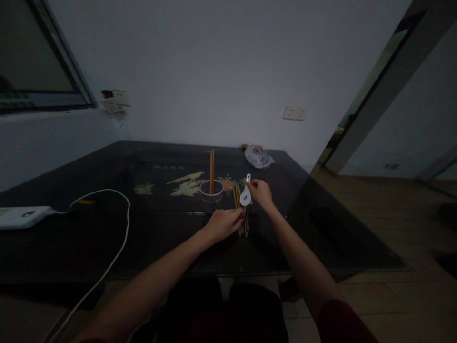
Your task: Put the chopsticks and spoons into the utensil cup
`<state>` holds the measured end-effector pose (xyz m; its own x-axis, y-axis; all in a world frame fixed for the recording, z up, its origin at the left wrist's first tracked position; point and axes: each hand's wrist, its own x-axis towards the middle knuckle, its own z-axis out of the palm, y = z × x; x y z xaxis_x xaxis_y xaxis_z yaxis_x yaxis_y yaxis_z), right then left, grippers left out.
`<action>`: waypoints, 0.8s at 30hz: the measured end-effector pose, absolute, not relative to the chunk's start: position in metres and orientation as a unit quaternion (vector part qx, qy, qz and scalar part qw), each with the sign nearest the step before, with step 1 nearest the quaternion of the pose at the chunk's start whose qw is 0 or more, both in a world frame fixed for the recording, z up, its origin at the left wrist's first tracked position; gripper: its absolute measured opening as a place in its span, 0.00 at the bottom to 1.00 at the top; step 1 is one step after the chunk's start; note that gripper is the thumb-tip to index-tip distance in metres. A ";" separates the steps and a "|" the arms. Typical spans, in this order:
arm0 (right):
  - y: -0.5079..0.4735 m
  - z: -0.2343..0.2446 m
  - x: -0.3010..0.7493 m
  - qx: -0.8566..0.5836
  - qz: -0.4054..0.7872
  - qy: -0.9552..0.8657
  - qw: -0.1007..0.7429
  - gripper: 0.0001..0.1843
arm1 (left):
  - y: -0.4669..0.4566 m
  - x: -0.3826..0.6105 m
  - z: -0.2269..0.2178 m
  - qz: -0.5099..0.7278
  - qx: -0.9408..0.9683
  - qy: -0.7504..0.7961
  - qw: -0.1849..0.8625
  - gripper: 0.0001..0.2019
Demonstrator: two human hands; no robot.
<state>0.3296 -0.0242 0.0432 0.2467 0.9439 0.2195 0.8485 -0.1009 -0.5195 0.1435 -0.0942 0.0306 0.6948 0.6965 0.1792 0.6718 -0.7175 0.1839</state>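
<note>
From my remote seat, I see through the head camera a white spoon (245,196) with a blue mark on its bowl; the right hand (261,193) has it pinched by the handle between thumb and fingers, the handle toward the wall and the bowl toward the body; it sits over a group of slender sticks (237,196) on the dark desk (171,243), though I cannot tell whether it touches them.

The left hand (222,224) lies lower, its fingers at those same sticks (I cannot tell from here whether they are closed on any); the two hands are apart, but near each other.

Just beyond the left hand stands a clear round container (201,193), with a pair of orange-brown chopsticks (212,169) upright in it; a crumpled plastic bag (258,157) rests near the wall; at far left, a white device (24,217) trails a white cable (127,214).
</note>
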 end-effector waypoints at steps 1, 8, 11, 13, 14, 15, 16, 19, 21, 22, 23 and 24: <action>-0.027 0.043 0.339 -0.743 0.082 -0.601 0.282 0.16 | -0.095 0.144 0.030 0.113 0.918 0.375 0.059 0.08; -0.046 0.013 0.375 -0.784 0.117 -0.562 0.237 0.15 | -0.094 0.151 0.022 0.093 0.908 0.398 0.094 0.09; -0.048 0.004 0.375 -0.786 0.123 -0.563 0.223 0.15 | -0.091 0.151 0.020 0.099 0.904 0.403 0.099 0.09; -0.048 0.001 0.374 -0.789 0.122 -0.563 0.216 0.16 | -0.090 0.150 0.019 0.100 0.901 0.409 0.103 0.09; -0.048 0.000 0.374 -0.790 0.123 -0.562 0.212 0.16 | -0.089 0.150 0.019 0.101 0.900 0.411 0.104 0.09; -0.047 0.000 0.374 -0.791 0.125 -0.561 0.209 0.16 | -0.089 0.150 0.019 0.101 0.899 0.414 0.104 0.10; -0.047 -0.001 0.374 -0.792 0.127 -0.560 0.208 0.16 | -0.089 0.150 0.019 0.101 0.898 0.415 0.104 0.10; -0.047 -0.003 0.374 -0.790 0.131 -0.560 0.213 0.16 | -0.089 0.151 0.019 0.102 0.899 0.413 0.106 0.09; -0.046 -0.004 0.374 -0.788 0.134 -0.561 0.216 0.16 | -0.089 0.151 0.019 0.103 0.900 0.410 0.108 0.09; -0.046 -0.005 0.375 -0.788 0.135 -0.560 0.217 0.16 | -0.089 0.151 0.019 0.104 0.900 0.411 0.108 0.10; -0.046 -0.005 0.375 -0.788 0.136 -0.560 0.217 0.16 | -0.089 0.151 0.019 0.103 0.899 0.412 0.107 0.10; -0.046 -0.006 0.375 -0.788 0.136 -0.560 0.216 0.16 | -0.089 0.151 0.019 0.103 0.899 0.413 0.107 0.10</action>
<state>0.3748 -0.0456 -0.0057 0.3361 0.9414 0.0279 0.8238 -0.2794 -0.4933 0.1512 -0.0888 0.0193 0.6377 0.7643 0.0959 0.7205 -0.6358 0.2769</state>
